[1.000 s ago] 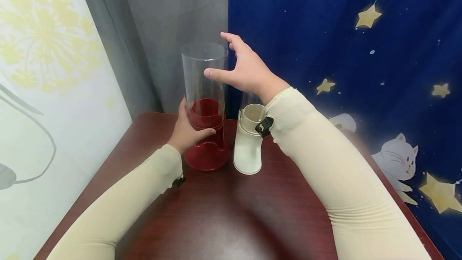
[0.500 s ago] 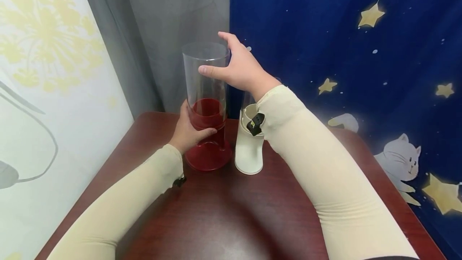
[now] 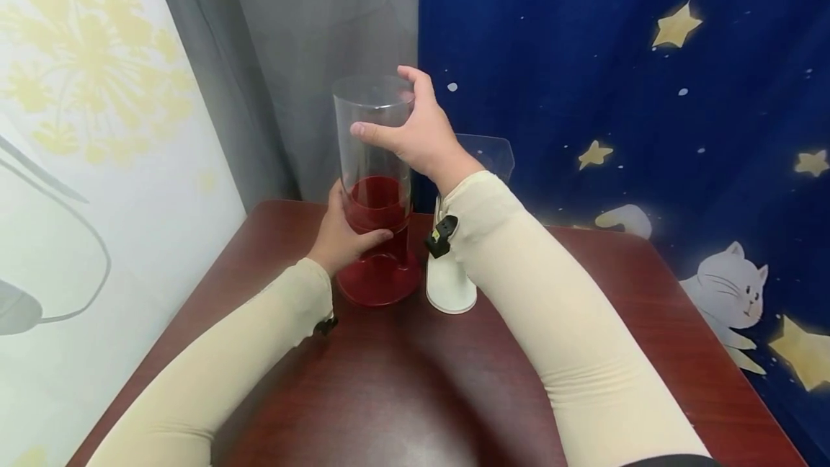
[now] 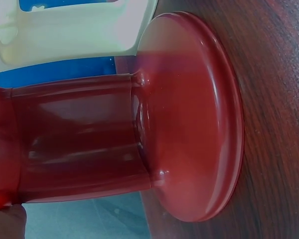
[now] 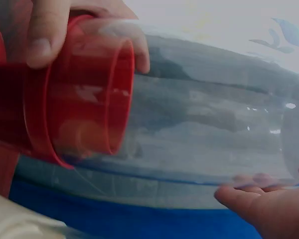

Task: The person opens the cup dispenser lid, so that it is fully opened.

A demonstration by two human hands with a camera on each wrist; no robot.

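Note:
A tall clear plastic cylinder (image 3: 372, 143) stands upright over the ring of a red stand (image 3: 379, 283) with a round foot. My left hand (image 3: 344, 236) grips the joint where cylinder and stand meet, its thumb across the front. In the left wrist view, only a fingertip (image 4: 7, 221) shows beside the red stand. Near the top of the cylinder is my right hand (image 3: 424, 128), thumb over the front and fingers round the far right side by the rim. Seen from the right wrist, the fingers (image 5: 239, 199) lie along the cylinder's side.
Just right of the red stand is a smaller cream stand (image 3: 450, 287) with a clear part (image 3: 489, 153) above it, partly covered by my right arm. Both stand on a dark red wooden table (image 3: 363, 380). A grey curtain and a blue star-patterned curtain (image 3: 551, 56) hang behind.
My right hand has moved left and closed in around the upper cylinder, its fingers now behind the rim. The left hand keeps its grip. The view has shifted slightly.

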